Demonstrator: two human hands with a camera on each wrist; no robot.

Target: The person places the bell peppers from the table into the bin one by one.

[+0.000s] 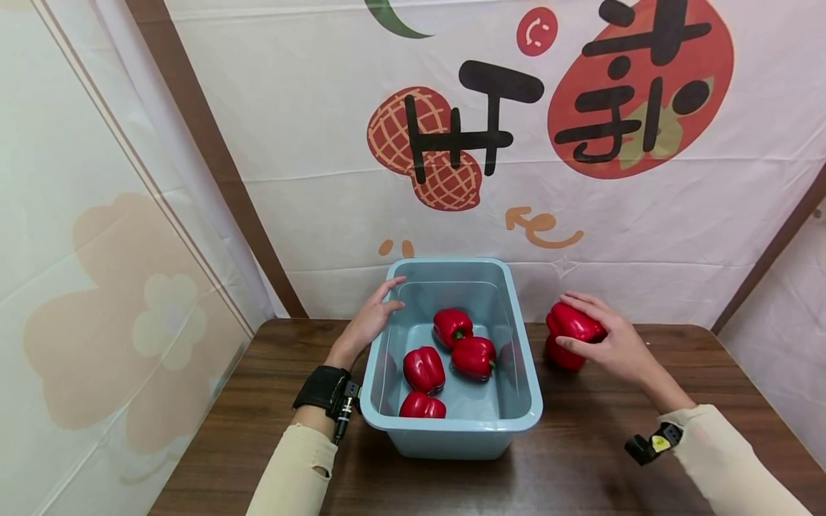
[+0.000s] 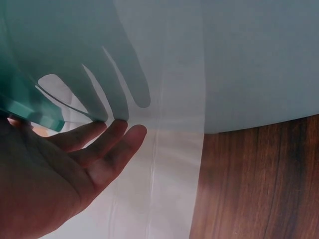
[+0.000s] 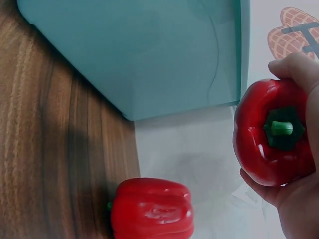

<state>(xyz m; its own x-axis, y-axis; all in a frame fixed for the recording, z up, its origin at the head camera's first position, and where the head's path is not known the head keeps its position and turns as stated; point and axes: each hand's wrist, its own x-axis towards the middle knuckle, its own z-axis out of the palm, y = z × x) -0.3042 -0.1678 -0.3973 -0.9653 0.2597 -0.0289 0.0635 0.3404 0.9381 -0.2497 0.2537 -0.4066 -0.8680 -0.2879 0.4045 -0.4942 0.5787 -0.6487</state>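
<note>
From my station I read the step as picking up a red pepper | right hand — curled round it, right of the blue tub | left hand — fingers loosely spread at the tub's left rim | second pepper on the counter, right of the tub | next, I judge: firm grip, lift above tub's rim

The blue tub hides part of the nearest red bell pepper; the right wrist view's right edge crops the right hand.
</note>
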